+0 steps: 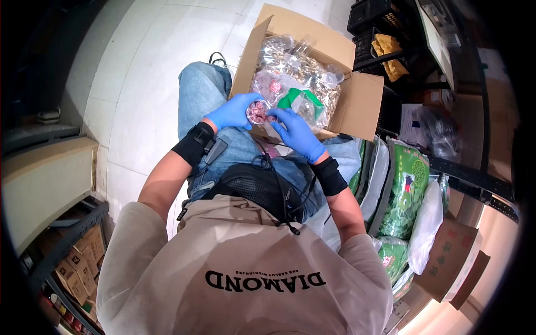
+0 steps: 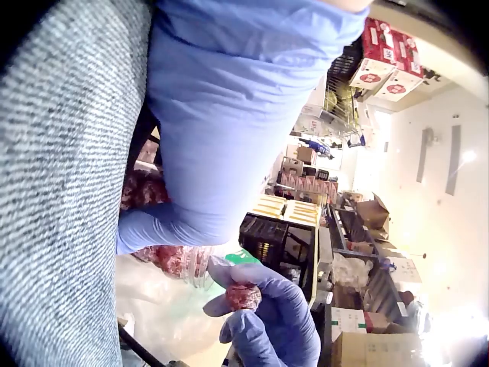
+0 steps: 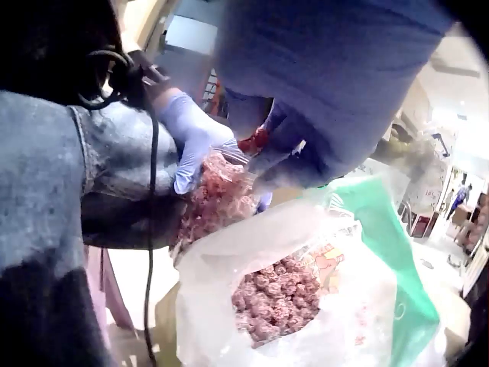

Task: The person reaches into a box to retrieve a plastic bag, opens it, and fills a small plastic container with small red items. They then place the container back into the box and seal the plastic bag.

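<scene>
Pale glossy floor tiles [image 1: 151, 67], square and wide-jointed, under a seated person in faded blue jeans [image 1: 201, 89]. An open cardboard box [image 1: 365, 106] of brown corrugated board stands against the knees with its flaps splayed. It is packed with crinkly clear packets [image 1: 304, 64] of small tan bits. At its near edge lies a soft translucent bag [image 3: 306, 252] printed in green and white, its mouth open, holding a heap of knobbly pinkish-red nuggets. Both hands wear thin, smooth blue gloves, with black bands at the wrists. The left hand [image 1: 234, 111] has its fingers curled round a small clear tub [image 1: 258, 111], holding it just over the near edge of the box, above the lap. The tub is round, thin-walled and filled to the brim with the same rough pink-red nuggets. The right hand [image 1: 298, 134] touches the tub's rim from the other side. In the left wrist view its thumb and fingertips pinch one dark red nugget [image 2: 243, 295], lumpy and matte, just beside the tub. The right wrist view shows the same pinch right above the brim. Plump green printed sacks [image 1: 405, 190] with shiny film stand on end at the person's right, pressed against white ones. Black slatted crates [image 1: 379, 22] sit beyond the far corner of the box.
</scene>
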A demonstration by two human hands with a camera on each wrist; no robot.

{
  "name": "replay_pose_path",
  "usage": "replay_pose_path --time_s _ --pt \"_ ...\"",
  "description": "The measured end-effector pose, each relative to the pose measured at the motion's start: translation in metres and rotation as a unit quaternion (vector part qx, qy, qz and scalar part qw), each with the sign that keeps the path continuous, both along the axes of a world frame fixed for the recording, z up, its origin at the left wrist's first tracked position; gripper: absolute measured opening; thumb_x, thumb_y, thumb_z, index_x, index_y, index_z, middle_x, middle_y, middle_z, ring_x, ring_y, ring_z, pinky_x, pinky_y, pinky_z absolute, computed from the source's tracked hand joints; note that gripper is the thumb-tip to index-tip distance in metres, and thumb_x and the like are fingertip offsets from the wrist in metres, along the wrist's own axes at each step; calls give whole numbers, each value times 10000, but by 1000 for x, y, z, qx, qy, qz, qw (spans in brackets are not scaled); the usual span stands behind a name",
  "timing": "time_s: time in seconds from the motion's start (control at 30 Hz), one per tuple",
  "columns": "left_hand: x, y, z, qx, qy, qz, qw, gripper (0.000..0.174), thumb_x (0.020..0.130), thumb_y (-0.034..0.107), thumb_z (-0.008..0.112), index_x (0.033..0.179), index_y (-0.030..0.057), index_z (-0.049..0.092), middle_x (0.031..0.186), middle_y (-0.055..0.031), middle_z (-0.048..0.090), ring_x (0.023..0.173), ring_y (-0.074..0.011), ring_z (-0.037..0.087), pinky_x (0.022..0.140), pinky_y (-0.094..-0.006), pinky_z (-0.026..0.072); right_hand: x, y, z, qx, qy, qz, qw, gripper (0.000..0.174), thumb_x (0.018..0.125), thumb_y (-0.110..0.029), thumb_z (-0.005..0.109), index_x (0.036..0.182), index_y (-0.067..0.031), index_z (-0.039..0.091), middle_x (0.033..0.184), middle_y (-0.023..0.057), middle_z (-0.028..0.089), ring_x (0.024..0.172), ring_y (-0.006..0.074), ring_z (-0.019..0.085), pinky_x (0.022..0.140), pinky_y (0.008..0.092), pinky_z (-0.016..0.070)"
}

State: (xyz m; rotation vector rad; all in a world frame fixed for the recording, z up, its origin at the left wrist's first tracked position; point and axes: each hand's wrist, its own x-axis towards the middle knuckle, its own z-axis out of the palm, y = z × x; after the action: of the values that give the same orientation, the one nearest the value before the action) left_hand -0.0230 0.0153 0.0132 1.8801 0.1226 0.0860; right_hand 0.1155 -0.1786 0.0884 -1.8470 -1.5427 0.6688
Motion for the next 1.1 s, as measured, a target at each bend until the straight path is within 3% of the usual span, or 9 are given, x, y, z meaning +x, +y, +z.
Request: replay_pose_path --time_s 0.17,0.23,0.37,0.47,0.53,0.77,0.93,1.03,1.1 --pt "-1 0 2 8 -1 -2 1000 639 589 49 794 1191 42 582 1054 -119 684 987 -216 659 927 -341 512 1 1 0 22 -60 22 998 289 927 -149 625 1202 -63 604 1055 190 663 914 359 647 811 428 515" --pt "-1 0 4 10 -3 1 1000 642 586 52 793 1192 42 580 1053 -125 681 988 -234 662 924 -347 513 -1 0 3 11 79 -34 996 286 923 -137 634 1198 -63 617 970 174 671 824 300 660 770 393 518" --pt "-1 0 6 18 -6 0 1000 647 579 65 792 1189 47 577 1054 -142 674 995 -286 665 920 -360 513 3 -1 7 -41 115 -92 988 280 916 -123 644 1189 -61 628 899 147 661 756 209 638 706 332 505" --pt "0 0 6 27 3 -4 1000 642 579 72 795 1183 51 579 1059 -145 673 1001 -289 665 924 -359 511 7 0 6 -2 115 -118 986 290 902 -108 659 1188 -65 638 881 108 651 722 148 594 665 286 484" --pt "0 0 6 24 4 -3 1000 643 579 68 794 1185 54 578 1059 -145 673 1003 -288 665 926 -360 510 6 5 10 112 38 -109 987 308 888 -96 680 1192 -59 646 888 86 659 721 144 588 650 273 475" --pt "-1 0 7 11 -7 8 1000 644 574 41 792 1183 59 582 1053 -143 672 1011 -279 659 937 -363 504 37 -37 33 -15 11 -219 976 309 831 -143 753 1105 -34 663 859 100 667 706 156 594 654 293 491" --pt "2 -2 5 19 6 -4 1000 642 573 42 797 1179 57 587 1055 -140 670 1006 -269 658 939 -359 503 62 -60 -13 -80 -33 -215 973 291 835 -157 725 1091 -29 673 868 140 687 691 241 647 649 340 514" --pt "2 -2 8 12 6 -5 1000 645 574 43 799 1183 54 585 1058 -142 670 1008 -273 659 937 -361 505 61 -43 -58 -24 -20 -227 973 386 842 -187 693 1195 -35 653 899 187 689 728 317 661 673 402 524" --pt "-1 -2 11 14 -1 1 1000 648 575 43 799 1186 50 583 1060 -143 671 1010 -276 659 934 -363 508 59 -40 -73 -59 -9 -204 977 402 839 -179 691 1209 -30 645 905 195 690 737 326 663 680 403 527"
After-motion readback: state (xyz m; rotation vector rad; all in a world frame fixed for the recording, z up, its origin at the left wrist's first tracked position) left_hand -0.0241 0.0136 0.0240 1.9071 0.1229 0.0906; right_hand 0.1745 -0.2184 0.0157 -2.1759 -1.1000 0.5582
